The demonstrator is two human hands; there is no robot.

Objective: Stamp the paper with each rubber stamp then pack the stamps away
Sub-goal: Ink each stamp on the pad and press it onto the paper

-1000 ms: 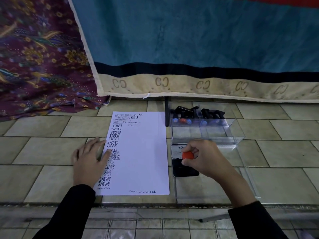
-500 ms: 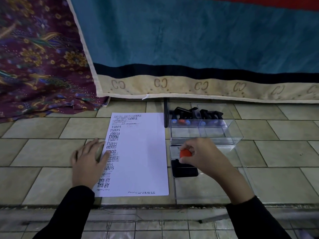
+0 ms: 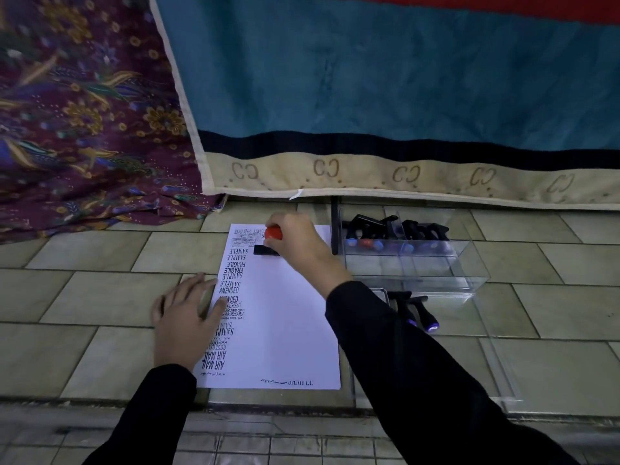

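Has carried the red-knobbed rubber stamp point(image 3: 274, 233) from the ink pad across to the far end of the paper point(image 3: 285, 313). Now grips its knob in the curled fingers of the right hand point(image 3: 298, 245), black base down on the sheet beside the top row of prints. Keeps the left hand point(image 3: 188, 320) flat on the paper's left edge as before, fingers spread. Hides most of the ink pad behind the right forearm. Just right of the paper, shows a clear plastic box point(image 3: 412, 263) split into compartments, with black-handled stamps point(image 3: 369, 229) lying in the far ones, blue and red knobs facing this way. Shows two more stamps point(image 3: 416, 310) lying outside, just beside the box's near wall.
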